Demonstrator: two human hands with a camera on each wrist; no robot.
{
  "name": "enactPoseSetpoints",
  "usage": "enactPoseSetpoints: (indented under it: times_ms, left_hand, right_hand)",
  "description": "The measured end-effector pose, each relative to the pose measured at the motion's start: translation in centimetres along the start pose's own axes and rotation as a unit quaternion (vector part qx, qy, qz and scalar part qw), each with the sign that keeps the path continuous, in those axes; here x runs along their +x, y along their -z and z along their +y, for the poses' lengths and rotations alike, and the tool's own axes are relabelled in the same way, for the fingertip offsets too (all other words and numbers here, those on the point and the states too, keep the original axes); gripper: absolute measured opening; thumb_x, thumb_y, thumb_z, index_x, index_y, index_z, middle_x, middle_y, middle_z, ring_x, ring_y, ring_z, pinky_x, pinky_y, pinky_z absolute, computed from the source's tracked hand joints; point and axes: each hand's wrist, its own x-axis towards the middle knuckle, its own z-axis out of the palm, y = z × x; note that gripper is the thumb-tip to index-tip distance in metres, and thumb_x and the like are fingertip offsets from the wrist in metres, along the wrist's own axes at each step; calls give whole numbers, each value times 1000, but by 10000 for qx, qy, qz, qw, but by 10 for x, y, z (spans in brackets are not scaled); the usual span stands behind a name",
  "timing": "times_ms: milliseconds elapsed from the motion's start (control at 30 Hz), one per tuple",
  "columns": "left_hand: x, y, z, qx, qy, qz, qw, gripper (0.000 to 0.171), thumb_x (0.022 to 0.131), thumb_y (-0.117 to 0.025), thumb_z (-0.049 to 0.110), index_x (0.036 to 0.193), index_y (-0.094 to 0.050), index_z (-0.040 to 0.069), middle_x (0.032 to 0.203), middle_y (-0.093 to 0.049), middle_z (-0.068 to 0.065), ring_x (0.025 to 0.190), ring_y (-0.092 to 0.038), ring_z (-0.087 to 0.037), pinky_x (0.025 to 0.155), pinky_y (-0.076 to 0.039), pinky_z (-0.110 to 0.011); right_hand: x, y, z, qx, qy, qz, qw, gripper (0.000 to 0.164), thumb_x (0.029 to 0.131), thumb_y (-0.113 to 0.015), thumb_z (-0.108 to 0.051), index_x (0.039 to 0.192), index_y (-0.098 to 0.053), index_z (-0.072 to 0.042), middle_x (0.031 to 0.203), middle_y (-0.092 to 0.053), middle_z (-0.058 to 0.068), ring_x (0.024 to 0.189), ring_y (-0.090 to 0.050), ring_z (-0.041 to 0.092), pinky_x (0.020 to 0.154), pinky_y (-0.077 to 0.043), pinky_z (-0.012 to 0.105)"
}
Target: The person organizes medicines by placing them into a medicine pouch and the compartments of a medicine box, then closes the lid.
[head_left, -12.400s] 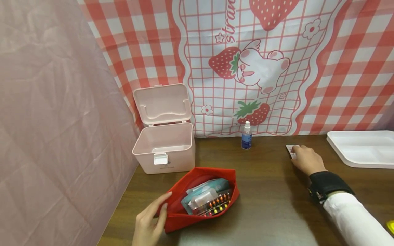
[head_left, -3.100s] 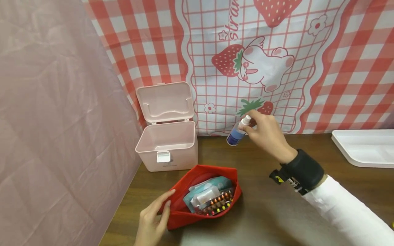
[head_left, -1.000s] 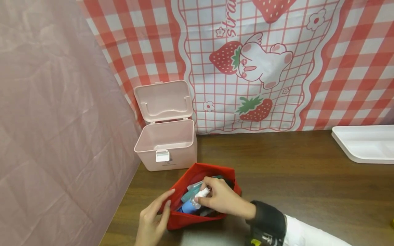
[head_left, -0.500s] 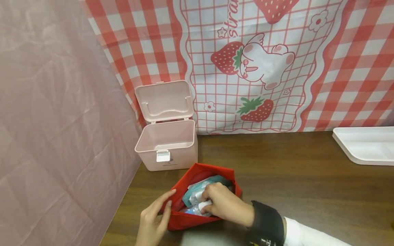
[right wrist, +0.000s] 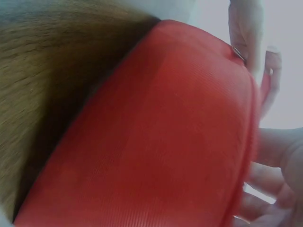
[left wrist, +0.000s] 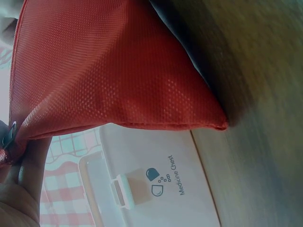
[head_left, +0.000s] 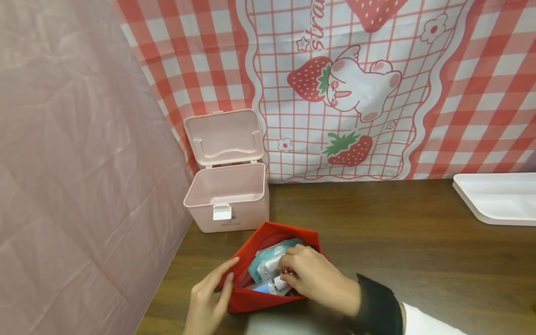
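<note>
A red zip pouch lies mouth-up on the wooden table, its side filling much of both wrist views. My left hand holds its left end between thumb and fingers, near the zipper pull. My right hand is over the pouch mouth, fingers apart and reaching inside, thumb by the white cap of a small spray bottle. That bottle lies on its side inside the front of the pouch. Behind it are teal packets and a white item in clear wrap. Reddish blister packs are mostly hidden under the right hand.
Just behind the pouch stands a pale pink medicine chest with its lid raised. A white divided tray lies at the far right. Checked cloth hangs along the back, and a pink drape on the left.
The right hand took the spray bottle from the back of the table and laid it in the pouch. In the last half second its fingers drew slightly right, off the cap. The left hand stayed.
</note>
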Motion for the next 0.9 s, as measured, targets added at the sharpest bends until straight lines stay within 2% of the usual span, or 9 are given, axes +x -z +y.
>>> enactPoseSetpoints:
  times_ms: [167,300,367,467,600,733,900]
  left_hand:
    - [1,1,2,-5,47,-37,10000,33,76,-62,-11,109,-62,-5,103,-67,-13,95,-64,-10,78,-49,-11]
    - [2,1,4,-26,46,-49,10000,34,75,-62,-12,109,-62,-5,102,-67,-13,94,-64,-10,77,-49,-11]
    - [3,1,4,-48,17,-39,10000,33,76,-62,-12,108,-62,-6,102,-67,-14,95,-64,-10,78,-49,-11]
    - [2,1,3,-56,-15,-30,10000,32,77,-62,-10,109,-62,-6,102,-67,-14,96,-63,-10,78,-49,-12]
    - [1,0,1,-19,-19,-28,10000,30,79,-62,-8,109,-62,-5,102,-68,-14,97,-63,-9,79,-49,-12]
    - [1,1,0,38,27,-57,10000,31,79,-62,-8,110,-62,-4,103,-67,-13,97,-63,-10,79,-49,-12]
    - [-1,1,1,66,118,-133,9998,34,78,-62,-9,112,-61,-3,104,-67,-12,97,-63,-10,76,-50,-12]
  right_hand:
    - [-11,11,5,123,-85,1039,9945,14,72,-75,-11,78,-64,-16,74,-60,-9,71,-50,4,62,-45,23]
    - [-21,18,11,13,-306,1799,9832,20,67,-78,-8,78,-64,-18,73,-60,-11,68,-51,1,59,-44,21]
    - [-25,22,14,-51,-510,2047,9775,23,65,-80,-8,76,-63,-18,71,-59,-12,65,-51,1,57,-43,18]
    - [-31,26,21,-76,-981,2074,9733,25,65,-81,-10,75,-59,-18,68,-56,-12,62,-51,-1,53,-42,16]
    - [-34,27,33,244,-1512,1756,9725,24,70,-78,-16,81,-57,-15,70,-56,-10,62,-51,0,53,-43,17]
    - [-31,22,46,894,-1463,1552,9729,18,78,-72,-16,92,-61,-11,79,-62,-4,67,-56,3,55,-48,20]
    - [-26,14,55,1317,-1182,1603,9711,7,81,-68,-11,87,-65,-10,78,-65,-4,64,-56,1,54,-48,19]
